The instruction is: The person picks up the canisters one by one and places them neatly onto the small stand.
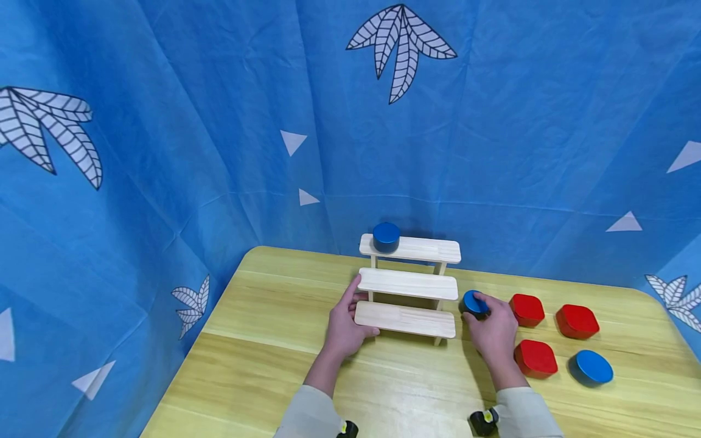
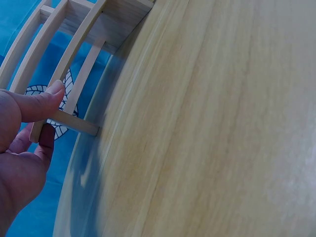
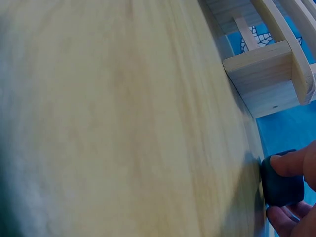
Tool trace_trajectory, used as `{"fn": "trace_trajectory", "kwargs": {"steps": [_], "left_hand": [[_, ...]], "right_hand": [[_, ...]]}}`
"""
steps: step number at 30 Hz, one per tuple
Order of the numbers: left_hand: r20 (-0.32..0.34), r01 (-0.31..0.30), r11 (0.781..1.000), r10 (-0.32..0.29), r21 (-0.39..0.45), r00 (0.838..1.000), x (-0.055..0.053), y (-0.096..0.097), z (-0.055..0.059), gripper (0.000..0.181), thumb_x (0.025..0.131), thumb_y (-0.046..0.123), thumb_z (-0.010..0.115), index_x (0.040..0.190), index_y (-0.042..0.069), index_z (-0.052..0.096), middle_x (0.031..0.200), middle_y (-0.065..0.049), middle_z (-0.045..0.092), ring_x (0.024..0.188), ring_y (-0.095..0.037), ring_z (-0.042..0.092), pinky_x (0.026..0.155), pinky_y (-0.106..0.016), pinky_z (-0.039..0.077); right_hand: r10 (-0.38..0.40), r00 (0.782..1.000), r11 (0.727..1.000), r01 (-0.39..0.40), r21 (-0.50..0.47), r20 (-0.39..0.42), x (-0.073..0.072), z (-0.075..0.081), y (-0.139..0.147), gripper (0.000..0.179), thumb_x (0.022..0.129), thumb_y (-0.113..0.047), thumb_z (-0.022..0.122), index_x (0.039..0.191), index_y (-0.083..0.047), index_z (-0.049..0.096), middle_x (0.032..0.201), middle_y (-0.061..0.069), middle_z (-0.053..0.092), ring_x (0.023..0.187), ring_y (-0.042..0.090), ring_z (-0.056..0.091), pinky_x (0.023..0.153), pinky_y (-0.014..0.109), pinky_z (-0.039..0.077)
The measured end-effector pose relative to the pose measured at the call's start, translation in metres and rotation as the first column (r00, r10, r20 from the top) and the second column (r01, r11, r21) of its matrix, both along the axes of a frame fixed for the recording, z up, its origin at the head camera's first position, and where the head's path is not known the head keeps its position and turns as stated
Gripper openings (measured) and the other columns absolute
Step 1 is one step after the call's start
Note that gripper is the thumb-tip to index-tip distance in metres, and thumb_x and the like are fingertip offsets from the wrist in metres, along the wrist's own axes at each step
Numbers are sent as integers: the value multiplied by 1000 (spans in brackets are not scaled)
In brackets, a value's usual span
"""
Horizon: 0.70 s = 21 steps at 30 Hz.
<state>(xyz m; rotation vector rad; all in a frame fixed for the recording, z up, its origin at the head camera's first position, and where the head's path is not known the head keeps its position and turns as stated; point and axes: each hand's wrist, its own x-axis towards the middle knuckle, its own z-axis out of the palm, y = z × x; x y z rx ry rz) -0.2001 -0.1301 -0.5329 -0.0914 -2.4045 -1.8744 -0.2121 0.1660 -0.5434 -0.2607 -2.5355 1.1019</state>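
Note:
A three-tier wooden step shelf (image 1: 408, 284) stands on the table. My left hand (image 1: 346, 322) holds its left side, and in the left wrist view thumb and fingers pinch the end of one board (image 2: 66, 64). Just right of the shelf, my right hand (image 1: 495, 328) grips a round blue box (image 1: 472, 302). The right wrist view shows this box (image 3: 281, 181) dark in shadow, with the thumb on its upper side and fingers below, close to the tabletop. Another round blue box (image 1: 386, 238) sits at the left end of the top tier.
Three red rounded-square boxes (image 1: 527, 310) (image 1: 577, 322) (image 1: 536, 359) and a round blue box (image 1: 591, 368) are spread over the right of the wooden table (image 1: 257, 365). A blue curtain (image 1: 383, 152) with white leaf prints hangs right behind the table's back edge.

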Motion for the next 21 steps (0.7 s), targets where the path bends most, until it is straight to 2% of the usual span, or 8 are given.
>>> {"fn": "trace_trajectory", "kwargs": {"steps": [12,15,21], "left_hand": [[2,-2,1000,2,14,1000,1,1,1,123,59,-22,85,156,35,34,123,-2,60,106,-23,58,82,-30,55],[2,0,1000,0,17,1000,1,1,1,123,59,-22,85,156,35,34,123,-2,60,106,-23,58,82,-30,55],[5,-3,1000,3,17,1000,1,1,1,124,59,-22,85,156,36,34,123,-2,60,107,-23,57,83,-30,55]], "right_hand": [[-16,1000,999,17,-45,7,2,5,0,52,81,-4,82,129,1,65,127,28,55,118,50,48,93,63,44],[-17,1000,998,16,-59,-7,2,7,0,52,81,-4,82,129,1,65,126,28,55,116,49,49,92,62,44],[-15,999,997,11,-74,-52,1,12,-1,51,81,-2,82,128,2,65,124,28,56,110,47,54,85,56,53]]}}
